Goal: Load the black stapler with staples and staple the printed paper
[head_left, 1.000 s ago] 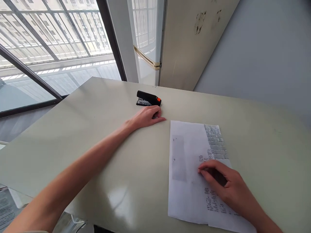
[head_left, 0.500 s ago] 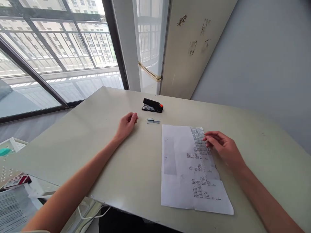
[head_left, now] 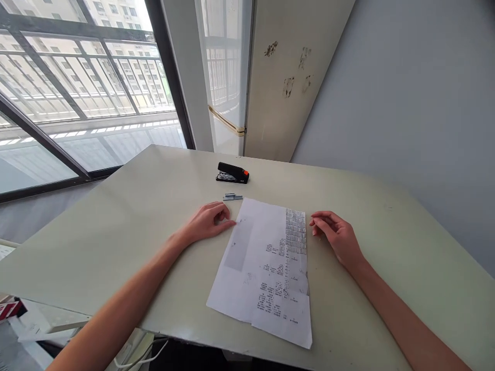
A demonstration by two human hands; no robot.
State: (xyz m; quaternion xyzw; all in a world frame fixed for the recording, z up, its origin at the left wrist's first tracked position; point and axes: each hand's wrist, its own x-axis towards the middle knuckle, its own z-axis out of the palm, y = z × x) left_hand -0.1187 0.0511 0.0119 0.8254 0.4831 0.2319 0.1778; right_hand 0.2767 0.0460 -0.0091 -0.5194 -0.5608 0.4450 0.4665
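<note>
A white printed sheet (head_left: 247,263) lies slightly turned on the table, with dense rows of silvery staples (head_left: 296,232) in its upper right corner. My left hand (head_left: 211,220) rests at the sheet's upper left edge. Its thumb reaches to the paper while the other fingers curl loosely. Just off the right edge, beside the staples, is my right hand (head_left: 334,234). Its fingers are bent and loosely gathered, and I see nothing between them. Beyond the left hand sit a few strips of staples (head_left: 232,197). A black stapler (head_left: 233,173) with an orange-red part stands behind them.
The pale table (head_left: 162,190) has its far edge near a fridge (head_left: 286,118) and a grey wall. Glass doors stand at the left. Below the near left edge are a white cable (head_left: 133,365) and a red box (head_left: 10,309).
The sheet has turned clockwise, its bottom swinging left. My left hand has opened its thumb and come to the sheet's edge. My right hand is now apart from the paper. The view has shifted.
</note>
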